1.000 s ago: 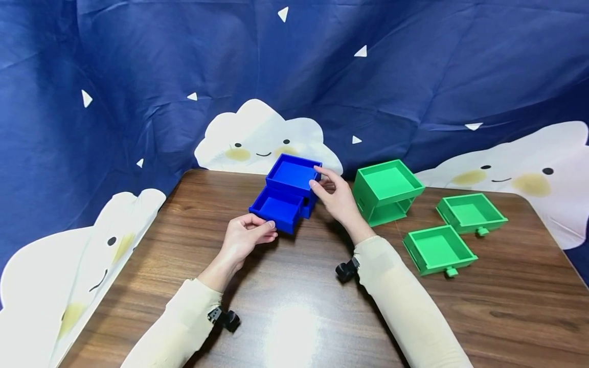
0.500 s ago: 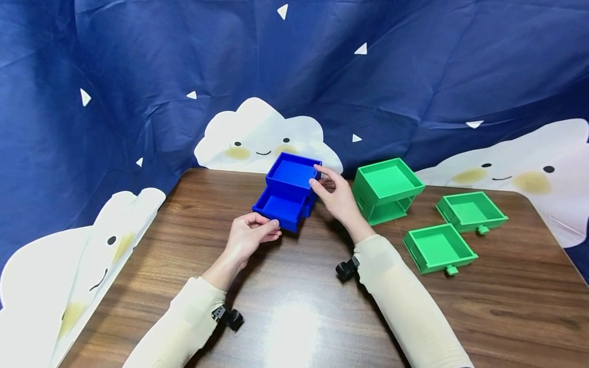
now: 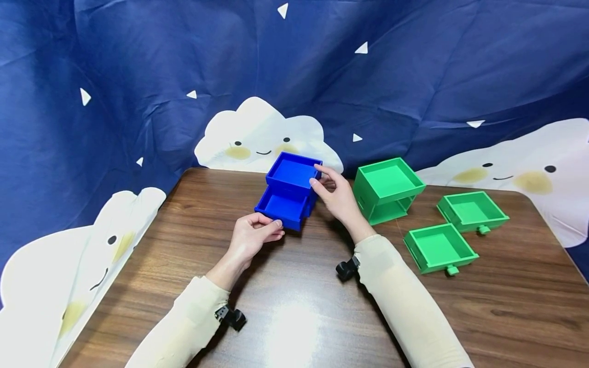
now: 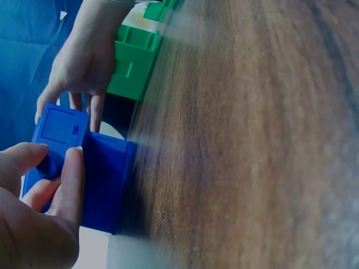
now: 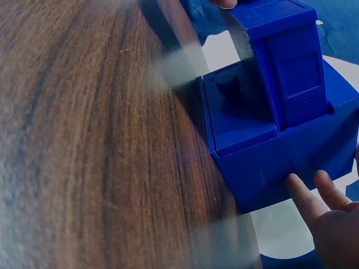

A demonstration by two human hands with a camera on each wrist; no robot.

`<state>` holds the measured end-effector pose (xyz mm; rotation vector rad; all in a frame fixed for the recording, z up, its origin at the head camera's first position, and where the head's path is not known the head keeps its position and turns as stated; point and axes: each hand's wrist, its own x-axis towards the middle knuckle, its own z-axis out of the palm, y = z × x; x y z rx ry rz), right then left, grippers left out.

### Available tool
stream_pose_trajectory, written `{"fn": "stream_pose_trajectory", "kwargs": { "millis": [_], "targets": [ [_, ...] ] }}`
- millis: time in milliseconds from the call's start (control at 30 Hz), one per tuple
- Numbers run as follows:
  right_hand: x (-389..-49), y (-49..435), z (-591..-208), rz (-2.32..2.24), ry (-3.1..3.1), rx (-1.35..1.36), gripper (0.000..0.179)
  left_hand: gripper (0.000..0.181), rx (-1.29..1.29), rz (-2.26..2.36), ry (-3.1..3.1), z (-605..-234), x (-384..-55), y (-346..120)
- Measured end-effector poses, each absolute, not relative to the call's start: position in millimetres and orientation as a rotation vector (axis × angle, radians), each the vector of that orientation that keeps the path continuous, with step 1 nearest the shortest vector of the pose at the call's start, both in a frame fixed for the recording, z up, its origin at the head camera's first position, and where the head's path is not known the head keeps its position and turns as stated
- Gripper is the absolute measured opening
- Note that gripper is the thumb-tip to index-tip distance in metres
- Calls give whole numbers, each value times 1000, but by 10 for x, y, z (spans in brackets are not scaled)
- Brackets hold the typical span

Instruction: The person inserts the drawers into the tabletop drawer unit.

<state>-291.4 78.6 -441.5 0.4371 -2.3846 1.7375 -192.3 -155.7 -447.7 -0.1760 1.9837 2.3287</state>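
A small blue cabinet (image 3: 294, 171) stands near the table's back edge, with a shallow tray on top. Its upper blue drawer (image 3: 280, 206) is partly pulled out. My left hand (image 3: 248, 236) pinches the round knob (image 4: 49, 167) on that drawer's front between thumb and fingers. Below it, in the right wrist view, the lower drawer (image 5: 238, 115) sits flush inside the cabinet. My right hand (image 3: 338, 197) touches the cabinet's right side, and in the right wrist view two extended fingertips (image 5: 294, 182) lie against the side wall.
Right of the blue cabinet stands a green cabinet (image 3: 388, 181) with an open front. Two green drawers (image 3: 440, 249) with knobs lie on the wooden table (image 3: 313, 286) further right. A dark blue curtain (image 3: 294, 61) with clouds hangs behind the table.
My left hand has pushed the upper blue drawer a little further into the cabinet, moving slightly back and right. My right hand has stayed at the cabinet's side.
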Motion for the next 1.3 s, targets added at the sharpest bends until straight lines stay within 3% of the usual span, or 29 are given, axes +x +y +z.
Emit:
{"fn": "stream_pose_trajectory", "kwargs": {
  "millis": [1300],
  "targets": [
    [-2939,782,-4451,1733,-2380,417,47,18,-189,2316,2048,-4520,-2071,-1526]
  ]
}}
